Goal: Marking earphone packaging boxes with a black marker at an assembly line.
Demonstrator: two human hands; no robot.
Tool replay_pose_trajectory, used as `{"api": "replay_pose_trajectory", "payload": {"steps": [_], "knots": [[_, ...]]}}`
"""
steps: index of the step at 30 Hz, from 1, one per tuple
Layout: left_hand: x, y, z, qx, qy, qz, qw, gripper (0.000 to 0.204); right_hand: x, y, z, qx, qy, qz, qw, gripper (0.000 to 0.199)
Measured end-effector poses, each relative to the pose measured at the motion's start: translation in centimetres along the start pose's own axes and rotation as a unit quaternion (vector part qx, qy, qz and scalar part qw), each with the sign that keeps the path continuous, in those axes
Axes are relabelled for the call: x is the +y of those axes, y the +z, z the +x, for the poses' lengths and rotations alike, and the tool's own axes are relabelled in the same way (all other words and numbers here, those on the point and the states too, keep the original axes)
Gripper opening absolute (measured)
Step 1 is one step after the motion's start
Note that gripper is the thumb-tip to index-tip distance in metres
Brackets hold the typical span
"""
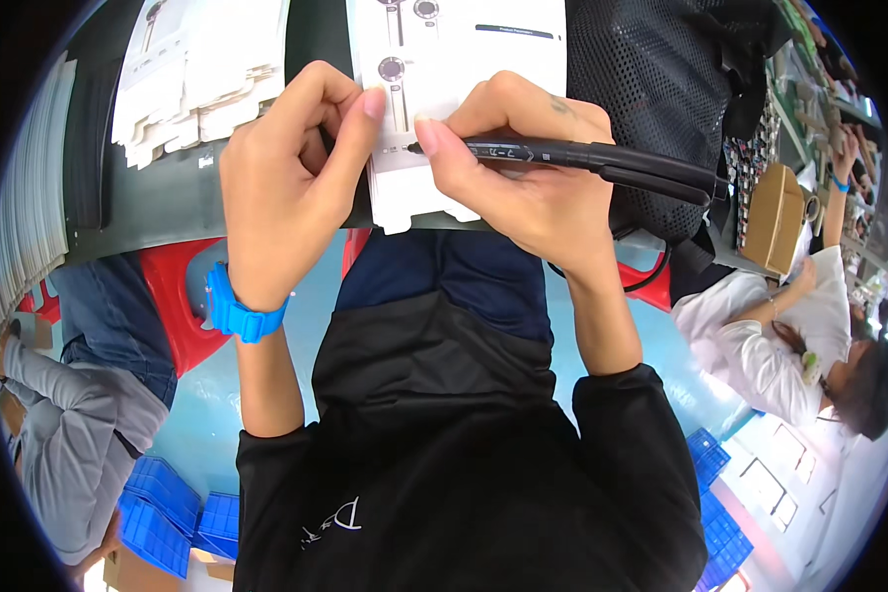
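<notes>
My right hand (pixel 533 168) is closed round a black marker pen (pixel 582 158), its tip low over a flat white printed carton (pixel 405 187). The carton shows a picture of a device with a round dial and a long stem. At its left edge is my left hand (pixel 296 178), fingers curled and thumb tip on the carton. A blue wristband (pixel 242 306) circles my left wrist. Left of this hand lies a fanned pile of similar flat white cartons (pixel 202 89). The undersides of my curled fingers are hidden.
A black mesh bag (pixel 651 89) lies right of the carton on the dark table (pixel 197 202). Stacked sheets (pixel 30 187) stand at far left. People sit on both sides, one in grey (pixel 89 434), one in white (pixel 770 335). Blue crates (pixel 158 513) and red stools (pixel 183 306) are on the floor.
</notes>
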State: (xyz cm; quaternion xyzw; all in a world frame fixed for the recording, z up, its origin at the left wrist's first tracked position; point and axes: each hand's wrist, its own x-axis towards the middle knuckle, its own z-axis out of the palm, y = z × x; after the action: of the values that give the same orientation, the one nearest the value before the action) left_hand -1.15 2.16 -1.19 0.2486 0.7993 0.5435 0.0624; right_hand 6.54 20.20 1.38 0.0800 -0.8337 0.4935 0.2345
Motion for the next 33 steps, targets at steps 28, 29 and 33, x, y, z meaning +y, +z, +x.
{"api": "replay_pose_trajectory", "payload": {"steps": [28,29,33], "knots": [[-0.23,-0.21,0.07,0.002,0.0,0.0,1.0,0.021,0.05,0.31,0.04,0.009,-0.002,-0.005,1.0,0.018],[-0.2,-0.14,0.06,0.002,0.0,0.002,1.0,0.021,0.09,0.22,0.02,0.006,-0.01,-0.012,1.0,0.017],[-0.16,0.07,0.11,0.002,0.007,0.002,1.0,0.021,0.09,0.07,-0.04,0.003,-0.01,-0.014,1.0,0.017]]}}
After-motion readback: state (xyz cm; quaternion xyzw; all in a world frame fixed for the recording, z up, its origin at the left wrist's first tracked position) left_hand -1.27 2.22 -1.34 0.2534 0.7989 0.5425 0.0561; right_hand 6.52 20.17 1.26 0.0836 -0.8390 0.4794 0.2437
